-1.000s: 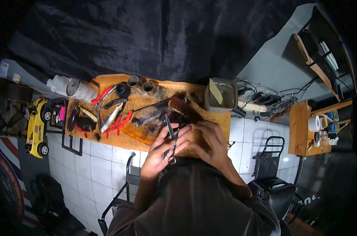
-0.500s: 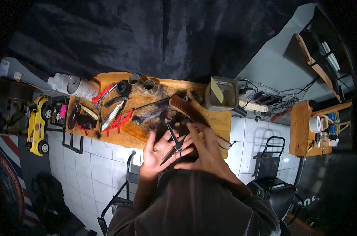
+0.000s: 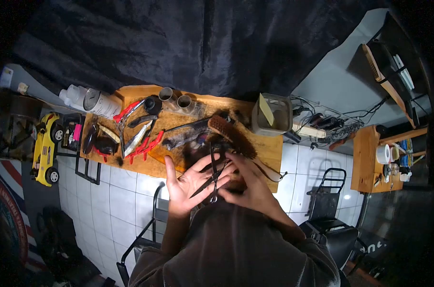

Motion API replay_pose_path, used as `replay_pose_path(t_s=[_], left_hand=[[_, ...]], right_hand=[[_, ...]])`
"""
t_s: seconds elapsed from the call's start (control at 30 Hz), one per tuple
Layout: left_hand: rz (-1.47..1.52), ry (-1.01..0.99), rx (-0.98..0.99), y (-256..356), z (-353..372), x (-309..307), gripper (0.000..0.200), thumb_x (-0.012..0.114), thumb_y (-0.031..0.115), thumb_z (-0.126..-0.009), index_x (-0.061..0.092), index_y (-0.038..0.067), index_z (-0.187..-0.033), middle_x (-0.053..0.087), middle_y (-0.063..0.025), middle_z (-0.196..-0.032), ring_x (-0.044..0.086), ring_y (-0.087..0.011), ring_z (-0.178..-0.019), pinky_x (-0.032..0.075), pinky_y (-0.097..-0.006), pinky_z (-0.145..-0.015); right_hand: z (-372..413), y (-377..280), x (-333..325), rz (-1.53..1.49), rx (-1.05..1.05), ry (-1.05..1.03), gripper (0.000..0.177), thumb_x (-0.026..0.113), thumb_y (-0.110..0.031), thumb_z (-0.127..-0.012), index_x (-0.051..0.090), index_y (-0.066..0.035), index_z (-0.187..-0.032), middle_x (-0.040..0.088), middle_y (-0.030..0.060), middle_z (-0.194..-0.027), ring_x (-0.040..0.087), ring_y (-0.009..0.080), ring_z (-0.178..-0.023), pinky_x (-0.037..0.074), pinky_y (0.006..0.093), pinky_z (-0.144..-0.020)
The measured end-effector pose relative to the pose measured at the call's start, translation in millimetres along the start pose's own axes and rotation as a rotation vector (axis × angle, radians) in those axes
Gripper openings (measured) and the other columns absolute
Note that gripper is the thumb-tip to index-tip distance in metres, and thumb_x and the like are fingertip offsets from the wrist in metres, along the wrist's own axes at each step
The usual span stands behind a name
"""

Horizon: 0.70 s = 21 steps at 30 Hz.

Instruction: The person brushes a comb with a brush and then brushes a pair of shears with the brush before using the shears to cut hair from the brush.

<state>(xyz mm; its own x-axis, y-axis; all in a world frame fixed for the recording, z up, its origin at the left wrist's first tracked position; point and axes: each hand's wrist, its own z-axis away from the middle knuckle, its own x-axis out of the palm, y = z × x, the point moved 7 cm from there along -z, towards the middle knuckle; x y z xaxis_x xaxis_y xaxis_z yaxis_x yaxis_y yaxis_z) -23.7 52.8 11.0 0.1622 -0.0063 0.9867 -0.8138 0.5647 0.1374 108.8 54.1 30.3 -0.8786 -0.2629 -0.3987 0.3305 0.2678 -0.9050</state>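
Opened scissors (image 3: 208, 182) with dark blades lie across the fingers of my left hand (image 3: 186, 187). That hand is palm up, thumb stretched out and fingers spread. My right hand (image 3: 255, 189) curves around the handle side, its thumb close to a finger ring and its other fingertips by the handle. The exact contact there is partly hidden. Just beyond the hands, a brown bristle brush (image 3: 229, 134) lies on the wooden table (image 3: 155, 166), among dark hair clippings.
Red-handled tools (image 3: 147, 149), two metal cups (image 3: 184, 102) and a white bottle (image 3: 102, 104) stand or lie on the table's left. A clear container (image 3: 280, 119) sits at its right. Chairs (image 3: 329, 215) flank me; a yellow toy car (image 3: 46, 150) is far left.
The scissors have turned in the hands, and a finger ring now shows near my right thumb. My left thumb has spread farther outward. The hands stay in nearly the same place.
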Motion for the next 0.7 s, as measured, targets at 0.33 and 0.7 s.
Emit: replay_pose_path(t_s=[0.33, 0.7], left_hand=[[-0.098, 0.100, 0.052, -6, -6, 4, 0.112, 0.023, 0.082, -0.083, 0.014, -0.009, -0.147, 0.024, -0.0202, -0.153, 0.029, -0.0378, -0.138, 0.017, -0.0475, -0.117], [0.006, 0.101, 0.004, -3, -13, -15, 0.108, 0.024, 0.083, -0.082, 0.021, -0.004, -0.147, 0.045, -0.0249, -0.137, 0.046, -0.0359, -0.126, 0.031, -0.0466, -0.109]], right_hand=[[-5, -13, -2, 0.177, -0.019, 0.070, 0.088, 0.081, -0.025, -0.061, 0.045, -0.006, -0.138, 0.044, 0.0251, -0.132, 0.047, 0.0423, -0.121, 0.042, 0.0460, -0.100], [-10, -3, 4, 0.274, 0.003, 0.120, 0.078, 0.082, -0.023, -0.058, 0.052, -0.011, -0.129, 0.048, 0.0213, -0.122, 0.055, 0.0398, -0.107, 0.049, 0.0457, -0.090]])
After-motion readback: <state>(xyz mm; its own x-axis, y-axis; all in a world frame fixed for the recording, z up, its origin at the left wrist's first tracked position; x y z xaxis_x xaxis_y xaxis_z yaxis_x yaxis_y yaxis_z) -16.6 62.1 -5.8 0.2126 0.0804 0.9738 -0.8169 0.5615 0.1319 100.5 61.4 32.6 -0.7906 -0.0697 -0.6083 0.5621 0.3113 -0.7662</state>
